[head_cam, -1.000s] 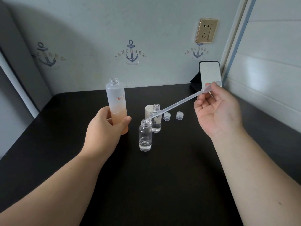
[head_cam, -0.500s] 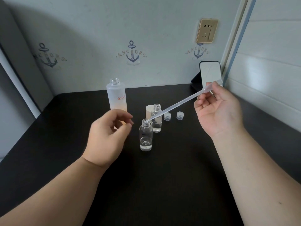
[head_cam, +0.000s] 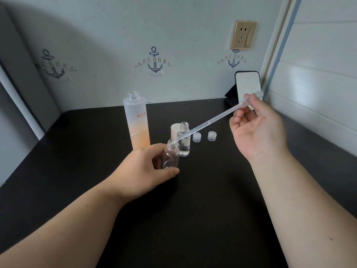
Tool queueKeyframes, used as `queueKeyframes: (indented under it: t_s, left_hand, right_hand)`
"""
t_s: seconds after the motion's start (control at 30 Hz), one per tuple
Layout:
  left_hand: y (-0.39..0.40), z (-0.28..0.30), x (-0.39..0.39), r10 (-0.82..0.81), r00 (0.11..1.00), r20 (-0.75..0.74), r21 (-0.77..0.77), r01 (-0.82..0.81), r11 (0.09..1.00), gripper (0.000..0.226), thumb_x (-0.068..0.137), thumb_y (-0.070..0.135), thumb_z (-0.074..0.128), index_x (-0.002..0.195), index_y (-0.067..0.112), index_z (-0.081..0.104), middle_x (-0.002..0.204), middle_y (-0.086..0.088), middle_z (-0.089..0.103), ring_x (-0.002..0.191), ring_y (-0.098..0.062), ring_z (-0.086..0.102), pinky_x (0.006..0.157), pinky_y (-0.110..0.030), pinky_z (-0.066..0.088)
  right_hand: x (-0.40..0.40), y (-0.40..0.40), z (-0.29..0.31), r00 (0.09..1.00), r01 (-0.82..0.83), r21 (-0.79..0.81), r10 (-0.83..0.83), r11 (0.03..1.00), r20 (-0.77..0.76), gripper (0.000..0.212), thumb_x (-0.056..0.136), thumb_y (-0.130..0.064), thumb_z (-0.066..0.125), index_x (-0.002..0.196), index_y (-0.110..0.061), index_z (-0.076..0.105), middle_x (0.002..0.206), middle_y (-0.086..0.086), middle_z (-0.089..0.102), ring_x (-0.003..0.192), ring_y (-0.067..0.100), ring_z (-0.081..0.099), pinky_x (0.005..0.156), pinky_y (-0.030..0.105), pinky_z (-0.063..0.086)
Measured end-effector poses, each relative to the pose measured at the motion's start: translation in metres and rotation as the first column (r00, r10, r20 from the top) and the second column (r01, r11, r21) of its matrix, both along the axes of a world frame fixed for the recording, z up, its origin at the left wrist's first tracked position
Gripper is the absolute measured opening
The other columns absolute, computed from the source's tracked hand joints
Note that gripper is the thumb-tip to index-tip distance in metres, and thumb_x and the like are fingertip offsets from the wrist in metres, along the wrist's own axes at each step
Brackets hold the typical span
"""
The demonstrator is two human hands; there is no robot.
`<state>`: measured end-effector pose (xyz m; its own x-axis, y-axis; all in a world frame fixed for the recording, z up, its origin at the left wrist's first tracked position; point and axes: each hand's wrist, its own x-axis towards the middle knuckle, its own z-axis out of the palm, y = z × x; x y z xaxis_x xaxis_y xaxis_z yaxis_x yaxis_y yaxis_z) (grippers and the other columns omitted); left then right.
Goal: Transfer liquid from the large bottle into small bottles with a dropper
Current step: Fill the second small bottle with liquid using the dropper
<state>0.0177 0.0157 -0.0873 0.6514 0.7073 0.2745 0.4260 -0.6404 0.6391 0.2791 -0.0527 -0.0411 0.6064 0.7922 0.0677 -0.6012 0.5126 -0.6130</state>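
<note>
R hand [head_cam: 258,130]: thumb + fingers [head_cam: 239,118] pinch the dropper [head_cam: 210,122] near its bulb end, palm turned toward cam, other fingers loosely curled. Dropper runs down-left from the hand; bulb pokes out past the fingertips at upper right, tip sits right at the open mouth of the near small bottle [head_cam: 171,155]. Can't tell if the tip is inside the neck or just on the rim. L hand [head_cam: 146,169]: fingers + thumb curled round that near small bottle, holding it upright on the black table [head_cam: 193,209]; thumb lies across the base at front, so liquid level inside is hard to read. Just behind and to the R of it stands a 2nd small bottle [head_cam: 184,140], open, w/ clear liquid in the lower part. A white cap [head_cam: 174,130] stands right behind that one. Large bottle [head_cam: 137,120] stands upright, uncapped, to the L of both small ones and apart from the L hand; frosted top, orange toward the bottom, red lettering mid-body. Two small clear caps [head_cam: 196,136] [head_cam: 212,135] sit side by side on the table, R of the bottles, under the dropper's line. Farther back at R, a phone [head_cam: 248,84] is propped near the wall [head_cam: 116,45]; wall has anchor prints + a gold socket [head_cam: 243,34].
</note>
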Motion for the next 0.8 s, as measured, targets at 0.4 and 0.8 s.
queueKeyframes:
  t_s: [0.4,0.8]
  left_hand:
    - [0.0008,-0.0007,-0.0003,-0.015,1.0,0.009,-0.036,0.015,0.999,0.025,0.081,0.044,0.075,0.098,0.028,0.067,0.082,0.003,0.067,0.079,-0.014,0.061,0.071,-0.029,0.048]
    - [0.0014,-0.0001,0.0003,-0.031,1.0,0.001,-0.041,0.031,0.999,0.022,0.082,0.043,0.076,0.101,0.037,0.066,0.085,0.005,0.068,0.082,-0.012,0.062,0.073,-0.027,0.049]
  right_hand:
    - [0.0016,-0.001,-0.0002,1.0,-0.014,0.052,0.013,0.999,0.027,0.003,0.087,-0.011,0.074,0.085,-0.008,0.075,0.074,0.002,0.067,0.054,0.01,0.051,0.053,0.021,0.043]
    - [0.0037,-0.0002,-0.0009,0.998,-0.041,0.063,0.038,0.997,0.045,0.013,0.091,-0.006,0.067,0.083,-0.006,0.078,0.074,0.002,0.067,0.05,0.007,0.048,0.05,0.018,0.041]
